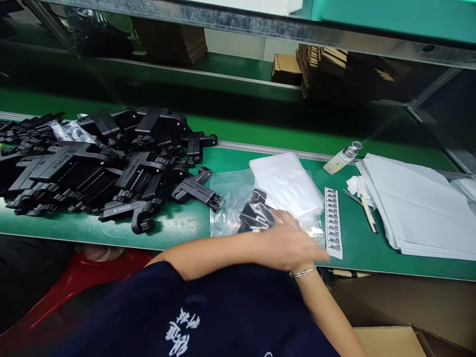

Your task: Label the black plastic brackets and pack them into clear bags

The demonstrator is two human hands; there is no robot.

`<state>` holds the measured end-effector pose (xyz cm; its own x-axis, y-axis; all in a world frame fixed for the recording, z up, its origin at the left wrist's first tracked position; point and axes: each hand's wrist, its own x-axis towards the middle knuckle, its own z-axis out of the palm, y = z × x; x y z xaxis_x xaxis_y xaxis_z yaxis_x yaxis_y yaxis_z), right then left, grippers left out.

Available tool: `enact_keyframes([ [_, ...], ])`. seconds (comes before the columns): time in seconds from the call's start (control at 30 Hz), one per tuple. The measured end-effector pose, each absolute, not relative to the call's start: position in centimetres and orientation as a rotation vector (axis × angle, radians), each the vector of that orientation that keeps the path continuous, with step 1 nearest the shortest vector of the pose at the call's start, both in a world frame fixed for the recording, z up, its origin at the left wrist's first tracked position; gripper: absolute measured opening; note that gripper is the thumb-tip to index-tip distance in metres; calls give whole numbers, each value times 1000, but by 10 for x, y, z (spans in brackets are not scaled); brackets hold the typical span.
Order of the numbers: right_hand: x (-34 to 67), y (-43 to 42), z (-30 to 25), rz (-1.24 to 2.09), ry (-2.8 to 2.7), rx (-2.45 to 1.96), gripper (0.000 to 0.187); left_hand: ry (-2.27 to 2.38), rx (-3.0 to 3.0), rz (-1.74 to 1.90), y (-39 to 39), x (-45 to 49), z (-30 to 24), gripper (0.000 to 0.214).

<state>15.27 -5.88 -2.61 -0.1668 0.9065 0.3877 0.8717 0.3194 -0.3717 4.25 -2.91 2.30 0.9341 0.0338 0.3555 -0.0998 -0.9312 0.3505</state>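
Observation:
My left hand point(293, 245) crosses over my right wrist, its fingers stretched to the right and slightly blurred, with nothing visible in them. Behind it, my right hand point(285, 218) is partly hidden. Its fingers are closed at a black plastic bracket point(255, 210) in a clear bag. Flat clear plastic bags point(226, 191) lie under the bracket, and a stack of whitish plastic sheets or bags point(284, 178) is just beyond. A white strip of black-printed labels point(332, 218) lies right of my hands, near my left fingertips.
A large pile of black BOSCH-marked brackets point(122, 173) covers the left bench. On the right are a small bottle point(340, 159), a pen point(369, 214), tweezers point(351, 197), crumpled tissue point(357, 186) and white sheets point(420, 203). A metal shelf rail point(238, 22) crosses overhead.

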Motion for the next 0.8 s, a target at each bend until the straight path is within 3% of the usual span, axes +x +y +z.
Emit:
enact_keyframes([
  [0.17,153,-53,-11,57,-2258,-1402,35,-518,2748,507,-52,38,37,32],
  [0.3,148,-56,-2,-4,-2323,-1338,32,109,2798,503,-3,-8,60,34],
  [0.37,140,-59,8,-16,-2414,-1244,31,454,2754,173,25,-27,69,42],
  [0.47,140,-61,23,-27,-2528,-1093,35,519,2507,-142,48,-45,68,43],
  [0.57,168,-63,30,24,-2096,-1316,47,618,2171,124,50,-61,47,53],
  [0.67,201,-66,25,330,-1410,-1540,59,816,1845,513,44,-72,20,71],
  [0.8,187,-72,25,988,-1364,-1388,96,932,1866,588,22,-59,3,78],
])
